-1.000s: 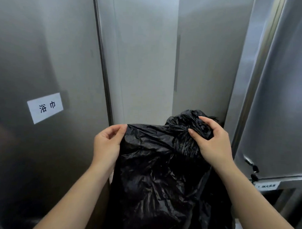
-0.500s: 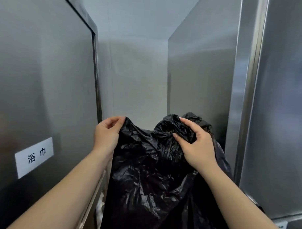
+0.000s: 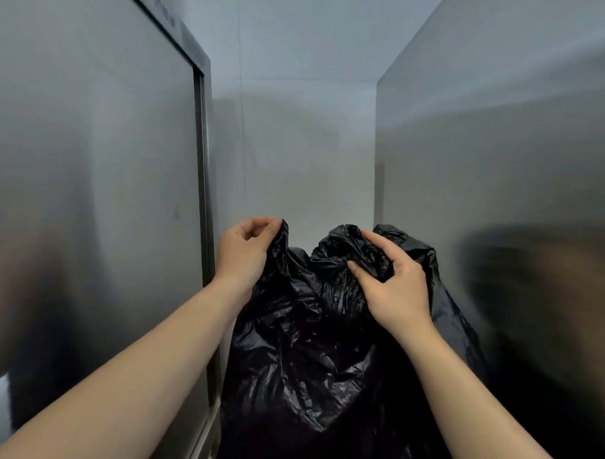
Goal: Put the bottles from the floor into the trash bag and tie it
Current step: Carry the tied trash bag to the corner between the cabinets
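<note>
A black plastic trash bag [image 3: 310,360] hangs in front of me, filling the lower middle of the view. My left hand [image 3: 245,251] pinches the bag's upper left edge between thumb and fingers. My right hand [image 3: 391,287] grips a bunched fold of the bag's top on the right. The bag's top is gathered and crumpled between both hands. No bottles show; what the bag holds is hidden, and the floor is out of view.
A tall stainless-steel cabinet [image 3: 90,187] stands close on my left, and another steel cabinet [image 3: 502,167] on my right. A pale wall [image 3: 297,143] closes the narrow gap behind the bag.
The view has tilted upward, so the labels on the cabinets have left the frame. Both hands keep their hold on the bag's top, lifted with it and a bit further apart.
</note>
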`<state>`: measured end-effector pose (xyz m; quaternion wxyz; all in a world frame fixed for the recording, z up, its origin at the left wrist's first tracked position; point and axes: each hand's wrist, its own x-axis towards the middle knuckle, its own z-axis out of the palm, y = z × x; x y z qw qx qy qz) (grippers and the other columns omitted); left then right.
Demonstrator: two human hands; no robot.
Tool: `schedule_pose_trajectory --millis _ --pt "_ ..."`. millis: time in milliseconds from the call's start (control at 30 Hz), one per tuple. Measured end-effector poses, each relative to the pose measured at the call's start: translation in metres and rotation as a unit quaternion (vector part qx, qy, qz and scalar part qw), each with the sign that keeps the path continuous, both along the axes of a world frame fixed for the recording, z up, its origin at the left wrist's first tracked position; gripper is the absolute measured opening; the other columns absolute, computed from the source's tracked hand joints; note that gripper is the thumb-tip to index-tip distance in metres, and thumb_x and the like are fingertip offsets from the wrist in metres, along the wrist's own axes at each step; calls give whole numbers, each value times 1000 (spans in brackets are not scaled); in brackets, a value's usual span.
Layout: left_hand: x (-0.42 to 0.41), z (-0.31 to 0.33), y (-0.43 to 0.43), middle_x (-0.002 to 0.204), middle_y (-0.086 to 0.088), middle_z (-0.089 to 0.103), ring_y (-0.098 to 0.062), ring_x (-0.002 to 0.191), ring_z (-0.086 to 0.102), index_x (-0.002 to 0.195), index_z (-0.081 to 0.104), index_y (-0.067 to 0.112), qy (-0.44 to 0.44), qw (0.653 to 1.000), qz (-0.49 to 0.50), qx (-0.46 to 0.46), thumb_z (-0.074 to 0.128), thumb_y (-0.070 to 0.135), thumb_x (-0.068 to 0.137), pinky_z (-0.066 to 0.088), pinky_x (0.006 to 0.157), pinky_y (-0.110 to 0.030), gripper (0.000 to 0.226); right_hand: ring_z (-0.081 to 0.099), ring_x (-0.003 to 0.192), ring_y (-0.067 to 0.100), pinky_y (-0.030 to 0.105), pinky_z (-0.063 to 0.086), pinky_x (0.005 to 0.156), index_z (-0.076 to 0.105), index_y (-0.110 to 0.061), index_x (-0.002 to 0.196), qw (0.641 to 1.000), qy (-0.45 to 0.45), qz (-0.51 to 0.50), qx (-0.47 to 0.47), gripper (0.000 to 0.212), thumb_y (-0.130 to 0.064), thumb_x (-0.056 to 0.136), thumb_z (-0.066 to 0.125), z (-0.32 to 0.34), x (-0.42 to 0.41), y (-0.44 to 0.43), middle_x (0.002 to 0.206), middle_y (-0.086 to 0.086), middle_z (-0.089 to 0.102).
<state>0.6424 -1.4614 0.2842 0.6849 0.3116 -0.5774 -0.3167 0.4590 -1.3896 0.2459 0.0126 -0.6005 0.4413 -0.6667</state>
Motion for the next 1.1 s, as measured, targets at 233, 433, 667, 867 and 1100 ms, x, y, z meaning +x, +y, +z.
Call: schedule_pose_trajectory --millis 233,433,667,867,1100 --pt "-20 36 -64 75 6 63 6 62 59 68 68 31 -5 998 34 -45 69 31 81 43 60 -7 13 56 114 1 24 42 102 61 -34 116 999 6 31 -35 46 -17 76 74 38 -15 -83 117 -13 64" --pt "-33 46 -94 79 1 63 -15 78 60 75 66 27 11 998 26 -53 68 29 83 49 85 -36 8 58 107 -4 12 42 95 63 -33 114 996 -20 50 -66 45 -15 75 75 48 -19 -132 111 -14 66" --pt "-43 44 -124 68 8 64 -7 61 61 71 66 28 0 999 -8 -53 67 27 83 51 64 -23 13 57 108 -4 12 41 96 62 -29 116 997 -19 40 -69 44 -16 76 74 45 -25 -160 113 -13 65" --pt "-49 -54 -163 64 10 62 -5 57 60 67 66 29 -46 996 -16 81 68 27 83 47 59 -23 17 58 102 -6 8 40 93 64 -28 114 998 -9 24 59 42 -16 75 75 -32 -38 -186 108 -16 65" --pt "-46 -198 -179 79 -2 60 -15 74 56 75 61 23 -52 971 7 235 60 22 90 45 74 -30 15 59 105 -1 15 42 96 64 -30 112 983 -52 10 173 42 -15 75 76 -153 -43 -200 109 -14 66"
